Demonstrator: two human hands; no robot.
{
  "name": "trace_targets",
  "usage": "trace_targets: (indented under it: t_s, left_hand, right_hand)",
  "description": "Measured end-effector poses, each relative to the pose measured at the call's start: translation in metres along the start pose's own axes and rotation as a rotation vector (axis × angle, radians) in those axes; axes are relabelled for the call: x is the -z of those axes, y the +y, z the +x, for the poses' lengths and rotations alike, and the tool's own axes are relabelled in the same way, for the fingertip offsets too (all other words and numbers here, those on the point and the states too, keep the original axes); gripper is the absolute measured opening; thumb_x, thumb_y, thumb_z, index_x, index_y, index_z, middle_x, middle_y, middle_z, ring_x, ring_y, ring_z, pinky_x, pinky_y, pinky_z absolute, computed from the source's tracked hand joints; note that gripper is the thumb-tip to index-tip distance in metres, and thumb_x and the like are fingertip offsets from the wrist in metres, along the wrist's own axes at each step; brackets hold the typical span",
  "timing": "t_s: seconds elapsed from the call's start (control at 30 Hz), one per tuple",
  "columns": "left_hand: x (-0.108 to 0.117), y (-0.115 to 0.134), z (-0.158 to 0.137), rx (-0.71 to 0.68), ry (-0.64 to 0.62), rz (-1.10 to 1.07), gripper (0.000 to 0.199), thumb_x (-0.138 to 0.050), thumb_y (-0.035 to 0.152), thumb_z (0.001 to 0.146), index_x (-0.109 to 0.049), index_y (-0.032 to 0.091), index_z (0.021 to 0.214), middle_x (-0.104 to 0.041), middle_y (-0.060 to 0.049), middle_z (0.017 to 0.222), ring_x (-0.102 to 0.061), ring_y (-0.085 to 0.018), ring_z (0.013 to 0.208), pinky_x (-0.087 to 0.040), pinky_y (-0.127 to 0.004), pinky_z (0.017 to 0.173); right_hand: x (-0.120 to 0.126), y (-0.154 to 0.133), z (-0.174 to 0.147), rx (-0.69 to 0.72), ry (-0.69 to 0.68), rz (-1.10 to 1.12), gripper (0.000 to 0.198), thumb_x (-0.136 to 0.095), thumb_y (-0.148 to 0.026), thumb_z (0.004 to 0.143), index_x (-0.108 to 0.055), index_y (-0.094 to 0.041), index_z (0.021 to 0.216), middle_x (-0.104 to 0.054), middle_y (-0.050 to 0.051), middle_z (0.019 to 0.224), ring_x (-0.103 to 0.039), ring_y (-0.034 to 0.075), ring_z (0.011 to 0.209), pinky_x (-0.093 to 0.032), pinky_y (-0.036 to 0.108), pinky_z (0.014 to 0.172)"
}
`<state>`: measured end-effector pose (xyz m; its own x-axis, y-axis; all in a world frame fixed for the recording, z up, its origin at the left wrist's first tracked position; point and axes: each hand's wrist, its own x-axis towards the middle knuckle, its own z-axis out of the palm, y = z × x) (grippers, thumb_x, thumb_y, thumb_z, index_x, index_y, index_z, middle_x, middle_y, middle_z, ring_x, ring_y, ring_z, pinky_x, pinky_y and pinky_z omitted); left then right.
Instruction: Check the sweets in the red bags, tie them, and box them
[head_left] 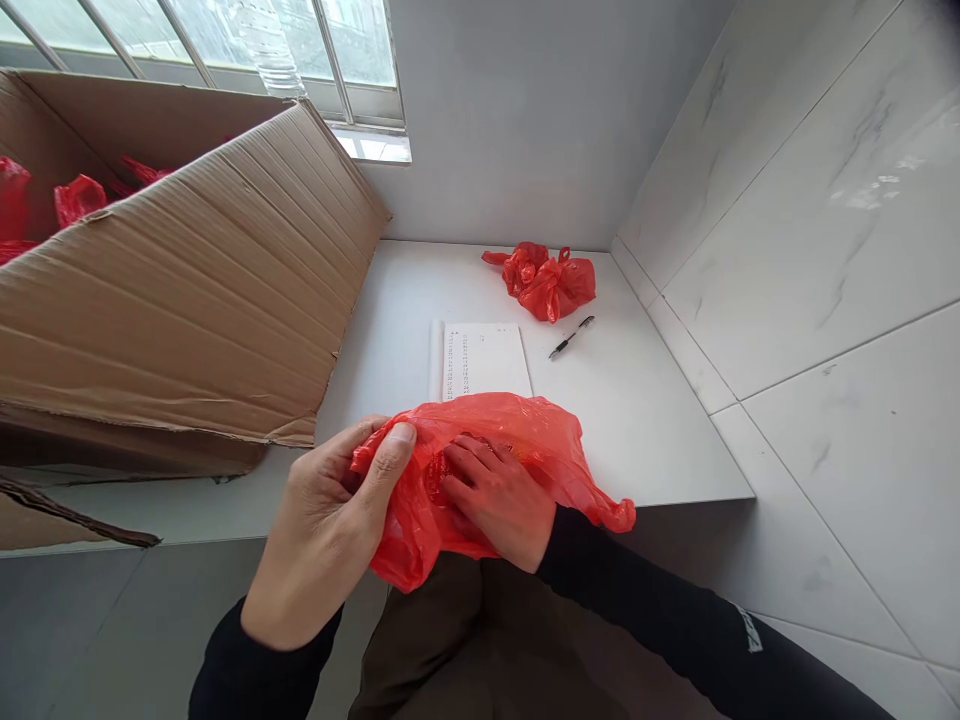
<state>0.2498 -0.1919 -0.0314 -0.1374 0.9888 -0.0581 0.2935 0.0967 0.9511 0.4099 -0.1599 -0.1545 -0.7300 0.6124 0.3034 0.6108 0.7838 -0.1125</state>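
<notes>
A red plastic bag (517,415) is held up in front of me, over the near edge of the white table. My left hand (337,510) is closed on the bag's left side, with its thumb pressed over the rim. Inside the bag's mouth is my right hand (499,500); its fingertips reach down among something reddish that I cannot make out, so whether they grip anything is hidden. Just behind the bag lies an open notebook (487,355) with columns of handwriting, its lower part covered by the bag.
A large cardboard box (195,270) with red bags in it stands at the left, its flap leaning over the table (645,440). Knotted red bags (551,285) lie at the back, near a black pen (571,338). A tiled wall (840,330) bounds the right side.
</notes>
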Motion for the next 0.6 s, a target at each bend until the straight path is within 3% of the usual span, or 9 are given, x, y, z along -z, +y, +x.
trace_targets:
  t_s: [0.13,0.37,0.5,0.6]
  left_hand:
    - [-0.003,0.003,0.0,0.02,-0.019,-0.01,0.025,-0.061,0.038,0.088,-0.055,0.022,0.07,-0.048,0.004,0.064,-0.043,-0.011,0.054,-0.038,-0.019,0.045]
    - [-0.002,0.004,0.0,0.0,-0.016,0.015,0.025,-0.062,0.036,0.087,-0.052,0.022,0.068,-0.047,0.003,0.065,-0.043,-0.012,0.054,-0.036,-0.021,0.045]
    - [0.0,0.006,0.001,0.004,0.015,0.034,0.028,-0.06,0.044,0.09,-0.055,0.022,0.072,-0.048,0.004,0.064,-0.044,-0.011,0.054,-0.035,-0.021,0.045]
    - [-0.001,0.009,0.003,-0.01,0.045,0.05,0.032,-0.06,0.048,0.09,-0.056,0.021,0.073,-0.05,0.004,0.061,-0.043,-0.01,0.051,-0.035,-0.02,0.043]
  right_hand:
    - [0.001,-0.004,-0.001,0.083,0.036,-0.006,0.015,-0.051,-0.017,0.1,-0.066,-0.015,0.103,-0.062,0.012,0.131,-0.051,0.027,0.129,-0.044,0.048,0.11]
    - [0.002,-0.01,-0.001,-0.033,0.047,0.072,0.018,-0.049,-0.011,0.098,-0.067,-0.011,0.101,-0.066,0.014,0.127,-0.06,0.027,0.118,-0.051,0.043,0.102]
    - [0.035,0.005,0.001,-0.281,0.129,0.247,0.021,-0.046,-0.022,0.1,-0.066,-0.016,0.101,-0.073,0.011,0.104,-0.068,0.025,0.096,-0.057,0.038,0.087]
    - [0.058,0.019,0.003,-0.51,0.212,0.498,0.032,-0.045,-0.033,0.101,-0.067,-0.019,0.083,-0.071,0.005,0.077,-0.069,0.022,0.076,-0.057,0.032,0.07]
